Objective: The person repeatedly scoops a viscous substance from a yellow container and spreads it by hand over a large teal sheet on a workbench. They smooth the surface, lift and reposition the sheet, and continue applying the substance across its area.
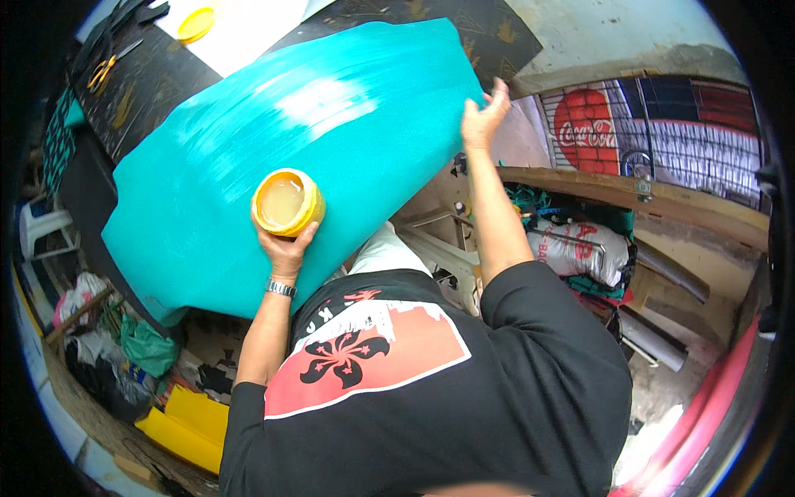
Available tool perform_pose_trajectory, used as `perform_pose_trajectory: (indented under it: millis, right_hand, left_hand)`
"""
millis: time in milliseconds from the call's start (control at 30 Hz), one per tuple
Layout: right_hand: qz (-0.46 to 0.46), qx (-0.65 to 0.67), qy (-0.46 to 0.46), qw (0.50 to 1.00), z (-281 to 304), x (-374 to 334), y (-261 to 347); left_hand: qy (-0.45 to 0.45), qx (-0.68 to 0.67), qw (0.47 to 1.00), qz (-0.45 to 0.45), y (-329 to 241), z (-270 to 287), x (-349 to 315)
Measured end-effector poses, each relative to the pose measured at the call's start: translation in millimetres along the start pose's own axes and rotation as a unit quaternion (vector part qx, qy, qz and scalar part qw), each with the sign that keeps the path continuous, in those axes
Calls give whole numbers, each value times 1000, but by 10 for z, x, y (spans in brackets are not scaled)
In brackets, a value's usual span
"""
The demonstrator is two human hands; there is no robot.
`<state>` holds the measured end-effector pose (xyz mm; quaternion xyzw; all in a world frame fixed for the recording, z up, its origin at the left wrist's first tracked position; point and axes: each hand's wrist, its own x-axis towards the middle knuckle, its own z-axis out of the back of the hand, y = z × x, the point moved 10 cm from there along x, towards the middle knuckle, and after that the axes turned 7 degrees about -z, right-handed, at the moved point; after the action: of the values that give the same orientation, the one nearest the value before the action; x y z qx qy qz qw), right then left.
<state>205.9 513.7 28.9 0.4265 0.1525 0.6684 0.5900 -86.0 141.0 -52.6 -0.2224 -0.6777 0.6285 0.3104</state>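
Observation:
A large teal sheet [207, 166] spreads over the dark table, with glossy, wet-looking streaks across its upper middle. Its near edge hangs toward my lap. My left hand [284, 251] is wrapped round a yellow jar [316, 207], held above the sheet and tilted so that its mouth shows. Inside is a pale amber, glue-like substance [283, 203]. At the sheet's right edge is my right hand [483, 123], thumb and fingers apart. The thumb lies by the edge; whether it presses on the sheet I cannot tell.
On the dark table [157, 91] lie orange-handled scissors [103, 73] and a white sheet [240, 41] bearing a yellow lid [196, 25]. A wooden ledge [696, 199] and wire grille stand at the right. Bags, a yellow folded sheet [186, 427] and a white stool [45, 228] are lower left.

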Motion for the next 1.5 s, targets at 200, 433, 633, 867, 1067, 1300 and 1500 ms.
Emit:
perform_pose_trajectory:
  millis: [200, 433, 633, 867, 1067, 1300, 1500]
  right_hand:
    - [-203, 117, 77, 969, 116, 150, -1356]
    - [-99, 193, 128, 968, 86, 718, -665]
    - [74, -40, 152, 985, -842, 1047, -37]
    - [258, 67, 398, 878, -918, -3, 1363]
    - [314, -47, 485, 815, -1026, -1401, 2154]
    - [183, -85, 566, 799, -1162, -1345, 2064]
    - [175, -178, 688, 682, -1224, -1510, 1694]
  left_hand:
    - [5, 49, 999, 10, 32, 31, 45]
    - [-16, 40, 999, 3, -2, -68, 141]
    - [-18, 145, 984, -106, -200, -517, 710]
    - [-10, 271, 947, -169, -382, -636, 744]
    - [-14, 303, 919, -254, -529, -744, 711]
    - [-20, 307, 924, -228, -475, -732, 731]
    - [-35, 283, 939, -192, -407, -650, 758]
